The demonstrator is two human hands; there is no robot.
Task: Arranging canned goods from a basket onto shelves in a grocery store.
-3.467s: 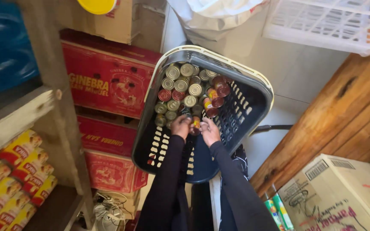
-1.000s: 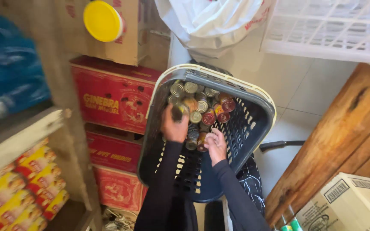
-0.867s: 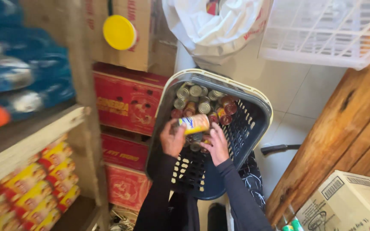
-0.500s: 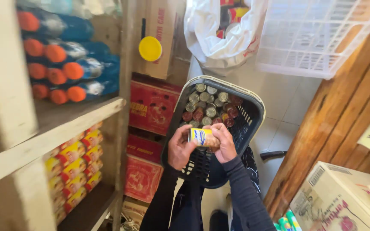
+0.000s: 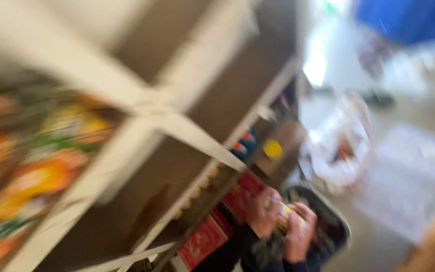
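beside blurred wooden shelves (image 5: 187, 131), both hands' fingers (image 5: 298, 229) are clamped round a yellow can (image 5: 284, 214).

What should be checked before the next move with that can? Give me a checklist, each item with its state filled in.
1. Both hands on the can: ok. The left hand and right hand close around it from either side.
2. Can clear of the dark basket: ok, it is held above the rim.
3. Fingers firmly set: cannot tell, the picture is badly blurred.
4. Free space on the white shelf: cannot tell; the packages at far left are a smear of colour.
5. Red boxes beside the hands not touched: cannot tell.
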